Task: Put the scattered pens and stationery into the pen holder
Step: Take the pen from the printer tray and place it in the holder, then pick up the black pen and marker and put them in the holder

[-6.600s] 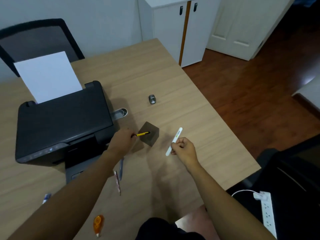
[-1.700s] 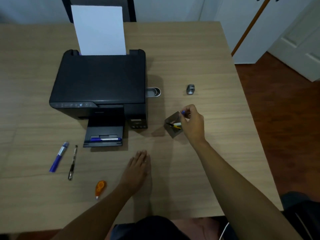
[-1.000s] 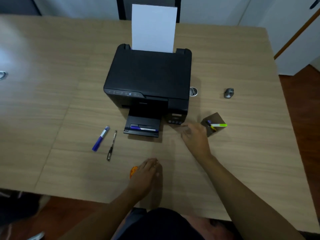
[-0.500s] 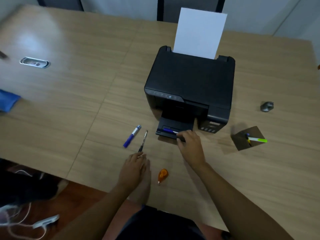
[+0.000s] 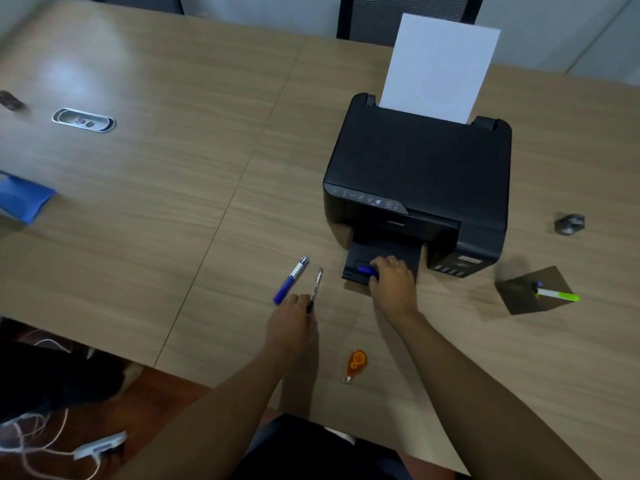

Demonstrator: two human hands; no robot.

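A dark square pen holder (image 5: 530,292) stands at the right, with a white and green highlighter (image 5: 557,294) and other pens sticking out. My right hand (image 5: 391,282) is closed over a blue pen (image 5: 366,270) lying on the printer's output tray (image 5: 384,258). My left hand (image 5: 294,320) pinches the near end of a thin black pen (image 5: 317,284) on the table. A blue and silver marker (image 5: 290,280) lies just left of it. An orange correction tape (image 5: 356,364) lies nearer me between my forearms.
A black printer (image 5: 419,174) with an upright white sheet (image 5: 440,67) fills the middle right. A small grey metal object (image 5: 569,223) sits beyond the holder. A cable grommet (image 5: 83,120) and a blue item (image 5: 22,200) are at far left. The table edge runs along the lower left.
The view has swung left. My right hand has closed over the blue pen on the tray. My left hand has reached forward and taken the end of the black pen.
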